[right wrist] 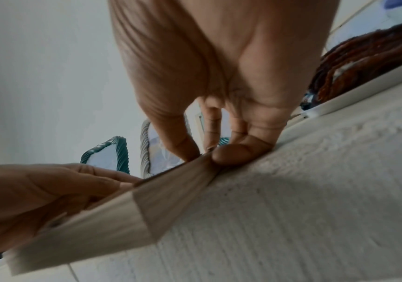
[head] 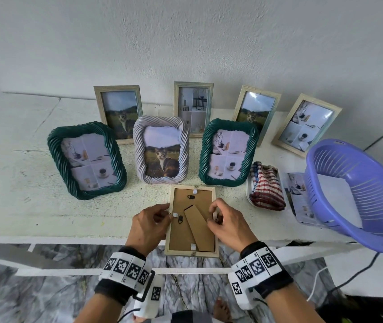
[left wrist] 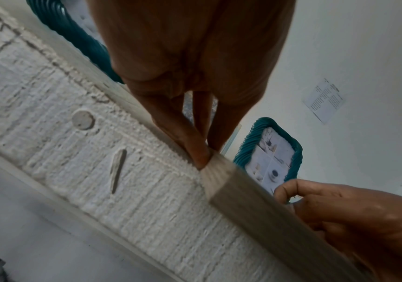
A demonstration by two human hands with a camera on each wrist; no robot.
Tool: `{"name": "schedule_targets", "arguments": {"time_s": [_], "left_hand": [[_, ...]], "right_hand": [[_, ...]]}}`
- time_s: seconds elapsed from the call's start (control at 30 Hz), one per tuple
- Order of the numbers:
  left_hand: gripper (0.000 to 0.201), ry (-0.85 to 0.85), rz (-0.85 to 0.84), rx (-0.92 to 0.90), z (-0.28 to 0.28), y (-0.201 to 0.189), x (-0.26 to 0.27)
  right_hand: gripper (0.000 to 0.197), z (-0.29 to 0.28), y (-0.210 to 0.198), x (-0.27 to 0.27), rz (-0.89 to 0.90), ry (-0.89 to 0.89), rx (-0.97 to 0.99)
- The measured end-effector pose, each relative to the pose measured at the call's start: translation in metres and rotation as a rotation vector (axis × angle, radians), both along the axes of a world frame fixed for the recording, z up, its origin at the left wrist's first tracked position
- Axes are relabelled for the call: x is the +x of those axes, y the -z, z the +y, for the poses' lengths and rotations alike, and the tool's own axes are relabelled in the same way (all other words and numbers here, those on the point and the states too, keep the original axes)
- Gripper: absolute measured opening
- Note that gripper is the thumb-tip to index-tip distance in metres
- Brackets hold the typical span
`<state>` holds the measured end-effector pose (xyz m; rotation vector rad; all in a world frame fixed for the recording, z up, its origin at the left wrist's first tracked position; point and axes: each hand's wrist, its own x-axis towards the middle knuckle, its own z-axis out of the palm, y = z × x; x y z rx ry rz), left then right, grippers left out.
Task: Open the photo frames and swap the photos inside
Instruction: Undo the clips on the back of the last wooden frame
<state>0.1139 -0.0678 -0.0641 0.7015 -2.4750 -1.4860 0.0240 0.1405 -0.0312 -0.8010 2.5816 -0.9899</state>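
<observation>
Low in the centre of the head view, a pale wooden frame (head: 191, 251) lies face down at the front edge of the white table (head: 22, 206), its brown backing board (head: 181, 238) and folded cardboard stand (head: 198, 227) facing up. The left hand (head: 147, 226) sits at the frame's left edge with its fingers curled, thumb and forefinger pinching a small white tab (head: 175, 214) there; in the left wrist view the fingertips (left wrist: 201, 156) are pressed together against the frame's rim. The right hand (head: 226, 223) sits at the right edge, fingers likewise curled and pinching at the rim; the tab under them is hidden, but in the right wrist view the thumb (right wrist: 241, 153) presses the frame's outer side. Two more white tabs show at the top (head: 195, 190) and bottom (head: 193, 246) of the backing. Above, in the middle of the picture, three rope-patterned frames stand upright: a green one (head: 86, 160) at left, a grey one with a cat photo (head: 161, 152) in the centre, and another green one (head: 228, 152) to the right. Behind them four slim pale frames (head: 118, 111) lean against the wall. At right lie a striped cloth (head: 267, 186) on a white tray, a loose photo (head: 298, 199), and a tilted purple basket (head: 358, 194).
</observation>
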Motion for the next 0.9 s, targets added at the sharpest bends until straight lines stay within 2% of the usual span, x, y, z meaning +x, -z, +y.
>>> {"name": "schedule_targets", "arguments": {"time_s": [0.07,0.17,0.37,0.6,0.73,0.9], "left_hand": [[0.031,0.005,0.002,-0.015,0.000,-0.001,0.000],[0.031,0.004,0.002,-0.008,0.000,-0.001,-0.001],[0.031,0.003,-0.006,-0.011,0.000,-0.002,0.000],[0.030,0.006,-0.007,-0.006,0.001,-0.005,-0.001],[0.033,-0.006,-0.015,0.021,0.003,-0.006,0.000],[0.035,-0.019,-0.022,-0.081,0.006,-0.006,-0.003]], "right_hand": [[0.023,-0.002,0.003,0.001,0.000,0.062,0.037],[0.029,-0.005,0.005,0.001,-0.017,0.098,0.056],[0.029,0.005,0.004,0.000,-0.017,-0.020,0.092],[0.029,0.019,0.004,-0.005,-0.059,-0.111,-0.012],[0.027,0.024,0.006,-0.005,-0.084,-0.091,-0.069],[0.039,0.025,0.013,-0.001,-0.032,-0.049,-0.101]]}}
